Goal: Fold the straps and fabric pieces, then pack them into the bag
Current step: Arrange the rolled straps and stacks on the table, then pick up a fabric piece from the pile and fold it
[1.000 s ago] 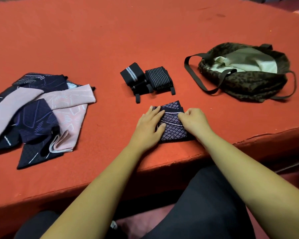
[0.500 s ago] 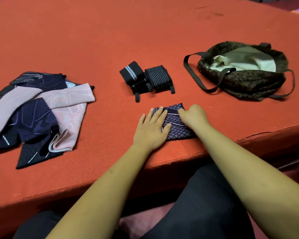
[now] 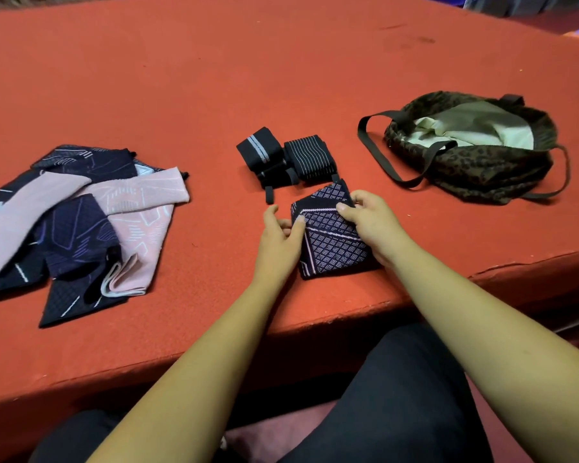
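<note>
- Now gripped rather than pressed flat: folded patterned cloth (image 3: 328,243), near the front edge of the counter (image 3: 281,61), mid-scene, just on the near side of the folded straps (image 3: 284,158).
- Pinched at its far right corner between the curled fingers and thumb of the right hand (image 3: 371,222); a second ago only pushed down there by a closed fist.
- Held along its left edge by the left hand (image 3: 278,242), thumb on top, fingers down the side; half a second ago spread flat across the fabric.
- Turned a little since then, with the far corner apparently tipped up off the counter and almost touching the straps.
- Judged as fold finished and pick-up beginning, probably headed beside the straps or straight to the bag (image 3: 475,162).
- Bag lying open at the far right, well apart from the cloth, pale lining showing.
- Still to fold: loose pile of navy and pink fabric pieces (image 3: 77,222) at the left, unchanged over the last second.
- Nothing visibly packed yet; bag's inside partly hidden, so not certain.
- Worth watching: layers slipping apart if raised by one corner only.
</note>
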Demonstrator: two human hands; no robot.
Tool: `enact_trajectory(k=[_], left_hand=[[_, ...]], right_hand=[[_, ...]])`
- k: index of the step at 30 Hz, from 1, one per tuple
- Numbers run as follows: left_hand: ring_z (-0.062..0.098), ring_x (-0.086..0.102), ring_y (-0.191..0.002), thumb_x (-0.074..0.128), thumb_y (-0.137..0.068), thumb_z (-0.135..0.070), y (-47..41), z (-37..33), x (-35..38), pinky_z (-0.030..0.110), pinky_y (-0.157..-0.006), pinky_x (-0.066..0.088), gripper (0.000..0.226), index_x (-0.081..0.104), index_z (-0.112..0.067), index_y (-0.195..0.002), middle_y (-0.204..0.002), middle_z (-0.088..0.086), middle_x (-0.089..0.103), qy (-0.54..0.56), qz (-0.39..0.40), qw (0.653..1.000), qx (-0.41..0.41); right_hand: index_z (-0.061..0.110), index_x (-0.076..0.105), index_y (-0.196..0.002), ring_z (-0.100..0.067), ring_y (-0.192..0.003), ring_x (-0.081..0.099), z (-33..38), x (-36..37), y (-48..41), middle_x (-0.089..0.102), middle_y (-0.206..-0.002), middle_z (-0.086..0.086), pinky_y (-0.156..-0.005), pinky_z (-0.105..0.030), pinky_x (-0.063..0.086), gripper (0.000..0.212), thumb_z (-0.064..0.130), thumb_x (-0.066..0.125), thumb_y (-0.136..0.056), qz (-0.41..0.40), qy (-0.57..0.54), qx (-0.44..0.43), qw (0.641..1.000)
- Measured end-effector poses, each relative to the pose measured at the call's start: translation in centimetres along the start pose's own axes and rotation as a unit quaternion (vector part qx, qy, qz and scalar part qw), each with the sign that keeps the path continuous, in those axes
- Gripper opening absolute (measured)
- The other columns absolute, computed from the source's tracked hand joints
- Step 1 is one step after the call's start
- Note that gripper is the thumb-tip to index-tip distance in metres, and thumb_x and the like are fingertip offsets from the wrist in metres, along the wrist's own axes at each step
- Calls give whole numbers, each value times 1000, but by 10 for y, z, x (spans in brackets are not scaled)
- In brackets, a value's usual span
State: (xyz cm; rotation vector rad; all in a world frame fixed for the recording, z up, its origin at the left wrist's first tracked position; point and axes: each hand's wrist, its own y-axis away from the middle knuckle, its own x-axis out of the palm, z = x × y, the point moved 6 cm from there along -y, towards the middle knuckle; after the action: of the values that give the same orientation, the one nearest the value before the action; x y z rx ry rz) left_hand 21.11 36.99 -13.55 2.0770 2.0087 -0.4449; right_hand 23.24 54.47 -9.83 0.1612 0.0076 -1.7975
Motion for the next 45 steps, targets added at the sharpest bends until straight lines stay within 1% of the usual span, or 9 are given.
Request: enact_trajectory(k=[4, 9, 15, 19, 23, 30, 34, 41, 45], left_hand=[[1, 65, -78, 57, -98, -32, -14, -10, 12, 19, -76, 54, 39, 44, -16, -131, -90, -11, 63, 119, 40, 989, -73], [19, 67, -74, 61, -94, -23, -32, -17, 32, 35, -76, 55, 35, 41, -18, -122, -85, 3, 68, 140, 36, 986, -88], [30, 62, -86, 56, -96, -21, -49, -23, 48, 30, -68, 39, 21, 50, -15, -115, -89, 5, 64, -71, -8, 997, 22], [34, 59, -104, 46, -98, -31, -51, -28, 57, 40, -77, 44, 31, 55, -11, -120, -112, 12, 66, -340, -21, 934, 105], [34, 59, -100, 46, -97, -37, -51, -17, 58, 43, -81, 43, 41, 56, -10, -127, -112, 13, 66, -422, -34, 891, 162], [26, 59, -93, 55, -95, -27, -61, -13, 2, 30, -75, 38, 26, 58, -9, -114, -94, 8, 64, -223, 25, 970, 95], [22, 57, -85, 54, -90, -14, -49, -8, -90, 33, -77, 43, 17, 63, -11, -104, -95, 7, 64, -244, -18, 966, 85], [16, 53, -80, 55, -90, -11, -3, 4, -248, 27, -72, 35, 16, 63, -10, -103, -95, 4, 59, -314, -87, 941, 92], [28, 52, -92, 57, -84, -11, 23, 8, -307, 43, -81, 42, 16, 65, -15, -97, -95, 6, 56, -385, -158, 897, 149]], right_hand=[[13, 59, -85, -17, -69, 65, 13, -8, -11, 67, -80, -8, -67, -31, 56, 17, -1, 54, -94, 38, -104, 22, 994], [7, 65, -94, -21, -76, 63, 5, -33, -42, 66, -80, -4, -73, -32, 53, 8, 15, 66, -92, -52, 83, 35, 995], [11, 58, -108, -29, -97, 62, -15, -45, -74, 67, -101, -14, -84, -34, 45, 20, 16, 65, -90, -124, 276, 2, 953], [15, 53, -115, -34, -95, 58, -24, -39, -76, 63, -98, -18, -81, -38, 45, 27, 8, 58, -90, -120, 351, -85, 925], [11, 63, -111, -37, -105, 54, -27, -33, -70, 58, -106, -16, -91, -42, 43, 22, 12, 53, -92, -122, 442, -138, 878], [7, 70, -100, -36, -107, 52, 13, -32, -60, 56, -107, -19, -100, -38, 40, 25, 9, 50, -86, -136, 413, -128, 891], [7, 71, -92, -25, -97, 58, 45, 30, -45, 63, -93, -9, -87, -30, 40, 24, 5, 49, -84, -77, 354, -147, 921], [4, 70, -101, -8, -58, 50, 43, 194, -13, 63, -88, -7, -44, -12, 37, 22, 4, 67, -79, 150, 273, -104, 944], [3, 67, -106, -17, -69, 52, 40, 270, 1, 60, -96, -6, -52, -19, 37, 32, 10, 76, -76, 208, 266, -96, 936]])
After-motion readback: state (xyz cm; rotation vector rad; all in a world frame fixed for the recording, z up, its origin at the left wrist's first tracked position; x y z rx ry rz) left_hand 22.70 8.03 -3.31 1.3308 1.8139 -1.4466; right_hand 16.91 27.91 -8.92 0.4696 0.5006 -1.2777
